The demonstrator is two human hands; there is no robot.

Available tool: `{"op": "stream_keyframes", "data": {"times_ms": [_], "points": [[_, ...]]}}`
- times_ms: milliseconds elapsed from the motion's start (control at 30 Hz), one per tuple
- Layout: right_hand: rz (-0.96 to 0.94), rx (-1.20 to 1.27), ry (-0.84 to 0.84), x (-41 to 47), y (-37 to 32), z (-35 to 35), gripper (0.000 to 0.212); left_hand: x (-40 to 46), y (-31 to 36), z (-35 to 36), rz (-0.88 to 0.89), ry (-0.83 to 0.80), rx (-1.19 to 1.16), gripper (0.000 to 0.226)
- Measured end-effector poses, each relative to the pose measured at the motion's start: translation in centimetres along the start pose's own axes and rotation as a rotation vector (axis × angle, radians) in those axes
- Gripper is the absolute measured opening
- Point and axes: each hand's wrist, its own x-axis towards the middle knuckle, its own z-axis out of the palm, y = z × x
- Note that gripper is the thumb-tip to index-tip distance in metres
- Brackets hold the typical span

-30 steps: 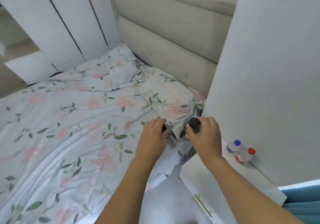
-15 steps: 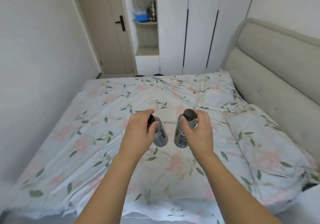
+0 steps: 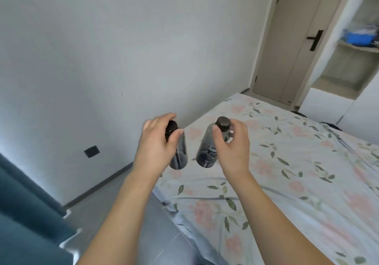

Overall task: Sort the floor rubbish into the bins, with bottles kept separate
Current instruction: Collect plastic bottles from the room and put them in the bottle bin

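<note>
Bottles (image 3: 207, 151) – dark, black-capped, one per hand (image 3: 158, 141).

Soft, even daylight fills the frame, brightest as glare along the blue curtain (image 3: 30, 213) at lower left, with slight overall blur and wide-angle bending at edges.

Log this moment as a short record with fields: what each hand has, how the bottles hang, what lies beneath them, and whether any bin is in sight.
left hand: left hand grips the neck of the left bottle, fingers over its black cap
right hand: right hand pinches the right bottle just under its black cap
bottle pose: both hang cap up, bases tilted slightly towards each other, not touching
below: edge of the floral bed and grey floor
bins: none in view
background: closed door, white wall
</note>
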Motion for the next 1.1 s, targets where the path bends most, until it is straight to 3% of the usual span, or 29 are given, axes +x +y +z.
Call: {"op": "stream_keyframes", "data": {"times_ms": [267,633,1100], "points": [[0.036,0.239,-0.181,7.0,-1.1,15.5,0.011,6.9,-10.9,-4.3,-0.154,0.160,0.124,0.031],[0.117,0.370,-0.218,21.5,0.0,32.8,0.014,25.6,-21.7,-5.0,-0.139,0.137,0.218,0.028],[0.136,0.309,-0.259,30.9,2.4,48.6,0.016,39.0,-36.4,-4.5,-0.141,0.088,0.142,0.026]]}}
